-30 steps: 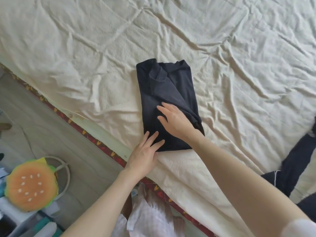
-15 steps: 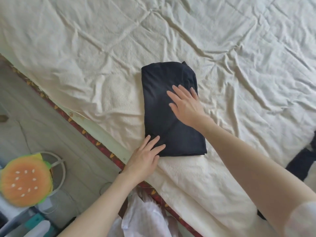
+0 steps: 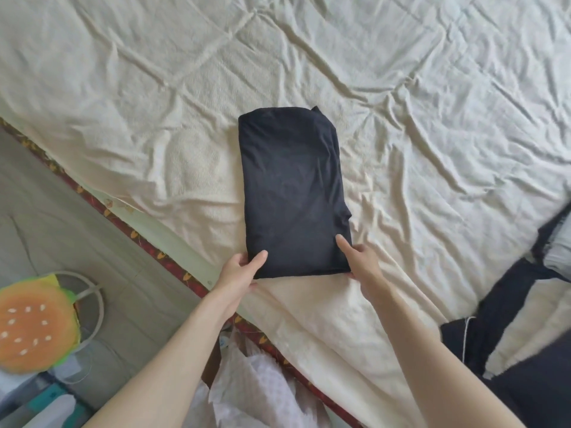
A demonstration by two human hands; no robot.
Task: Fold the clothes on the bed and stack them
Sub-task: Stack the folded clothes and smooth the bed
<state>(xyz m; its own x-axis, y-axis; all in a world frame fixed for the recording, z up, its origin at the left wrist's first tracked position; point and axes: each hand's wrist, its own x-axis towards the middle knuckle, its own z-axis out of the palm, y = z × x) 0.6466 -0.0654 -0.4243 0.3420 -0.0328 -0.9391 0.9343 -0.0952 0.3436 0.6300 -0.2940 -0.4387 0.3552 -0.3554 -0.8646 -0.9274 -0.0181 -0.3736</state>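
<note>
Black folded garment [image 3: 293,193] hides both hands' fingers.

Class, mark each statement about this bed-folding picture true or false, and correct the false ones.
1. The folded dark garment lies on the cream bedsheet. True.
2. The left hand takes a grip on the garment's near left corner. True.
3. The right hand rests flat in the garment's middle. False: it holds the near right corner.
4. The burger-shaped cushion lies on the bed. False: it is off the bed, at lower left.
</note>
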